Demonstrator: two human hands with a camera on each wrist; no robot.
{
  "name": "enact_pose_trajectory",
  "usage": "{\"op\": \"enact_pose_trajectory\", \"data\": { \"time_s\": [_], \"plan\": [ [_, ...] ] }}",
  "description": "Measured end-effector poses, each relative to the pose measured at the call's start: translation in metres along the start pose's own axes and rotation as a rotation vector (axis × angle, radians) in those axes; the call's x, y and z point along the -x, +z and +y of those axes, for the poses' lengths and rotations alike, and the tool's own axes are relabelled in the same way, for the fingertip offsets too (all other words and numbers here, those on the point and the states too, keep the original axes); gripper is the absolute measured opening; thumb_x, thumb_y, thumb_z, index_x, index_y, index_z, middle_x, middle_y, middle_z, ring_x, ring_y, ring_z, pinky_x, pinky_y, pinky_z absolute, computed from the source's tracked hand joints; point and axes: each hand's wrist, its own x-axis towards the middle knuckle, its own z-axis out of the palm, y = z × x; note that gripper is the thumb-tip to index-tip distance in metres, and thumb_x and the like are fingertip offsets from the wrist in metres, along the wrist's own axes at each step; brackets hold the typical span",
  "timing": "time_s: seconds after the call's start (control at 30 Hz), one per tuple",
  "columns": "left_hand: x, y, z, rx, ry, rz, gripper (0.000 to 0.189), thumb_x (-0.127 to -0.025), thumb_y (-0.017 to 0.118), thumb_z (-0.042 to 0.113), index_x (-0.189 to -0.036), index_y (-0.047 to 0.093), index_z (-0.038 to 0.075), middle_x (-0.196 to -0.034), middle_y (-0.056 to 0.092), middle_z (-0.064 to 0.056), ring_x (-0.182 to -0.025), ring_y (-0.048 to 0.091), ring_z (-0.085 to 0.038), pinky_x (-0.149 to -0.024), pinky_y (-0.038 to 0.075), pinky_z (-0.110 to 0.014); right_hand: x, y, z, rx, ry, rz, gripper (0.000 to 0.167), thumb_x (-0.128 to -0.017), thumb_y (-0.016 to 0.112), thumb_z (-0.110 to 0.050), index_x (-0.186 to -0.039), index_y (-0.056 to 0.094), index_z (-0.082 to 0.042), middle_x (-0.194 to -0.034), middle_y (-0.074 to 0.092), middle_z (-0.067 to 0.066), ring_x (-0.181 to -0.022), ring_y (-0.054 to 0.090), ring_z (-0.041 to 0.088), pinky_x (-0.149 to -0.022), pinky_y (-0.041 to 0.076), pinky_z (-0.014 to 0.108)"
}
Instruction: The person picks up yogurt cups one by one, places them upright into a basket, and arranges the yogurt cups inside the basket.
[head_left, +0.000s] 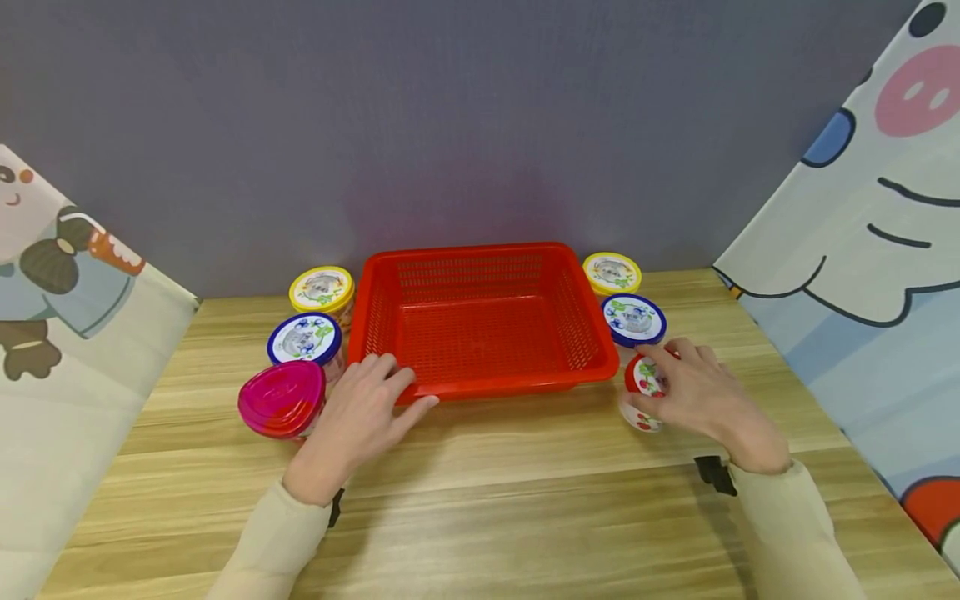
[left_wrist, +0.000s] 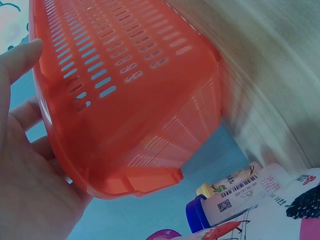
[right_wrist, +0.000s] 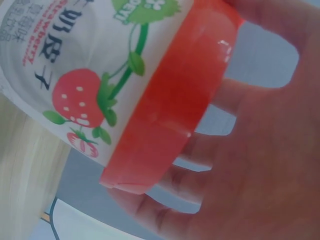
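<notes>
Behind the red basket rises a broad grey backdrop, and under the basket spreads the wood-grain table you are working at. Well off to the basket's right stands a pale sheet printed with a pink-snouted cartoon animal; well off to its left is another cartoon sheet, printed with brown and blue figures. The basket sits with a long side towards you, its walls pierced with rows of slots.

At the basket's near left corner, your left hand straddles the rim, fingers bent over it and thumb on the outer side; you have hold of it there, though how firmly I cannot tell. Just outside the basket's near right corner, your right hand holds the red-lidded jar, thumb and fingers spread round its lid. Strawberries show on that jar's label; whether its base touches the table I cannot tell.

Left of the basket, you have three containers in a row: one with a pink rounded-triangle lid beside your left hand, then a blue-lidded jar, then a yellow-lidded jar furthest from you. Right of the basket, beyond your right hand, stand a second blue-lidded jar and a second yellow-lidded jar.
</notes>
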Motion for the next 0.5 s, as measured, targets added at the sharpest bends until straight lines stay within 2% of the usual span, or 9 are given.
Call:
{"op": "enact_pose_trajectory", "data": {
  "time_s": [0.23,0.5],
  "plan": [
    [-0.0005,0.0001,-0.0003,-0.004,0.004,0.004,0.039,-0.093,0.070,0.047,-0.097,0.074,0.008,-0.084,0.054,-0.004,-0.075,0.048,-0.023,-0.068,0.042,-0.036,0.0003,-0.0016,0.0000,0.016,-0.004,-0.023,0.084,-0.086,0.070,-0.059,-0.149,0.046,-0.010,-0.140,0.041,0.029,-0.121,0.038,0.051,-0.089,0.039,0.076],
    [-0.0005,0.0002,-0.0005,-0.006,0.000,-0.005,0.040,-0.093,0.069,0.048,-0.096,0.074,0.009,-0.085,0.053,-0.004,-0.076,0.048,-0.023,-0.068,0.041,-0.036,-0.0005,-0.0009,-0.0004,0.003,-0.014,-0.002,0.079,-0.085,0.071,-0.057,-0.146,0.049,-0.012,-0.139,0.042,0.027,-0.119,0.040,0.048,-0.087,0.041,0.073]
  ]
}}
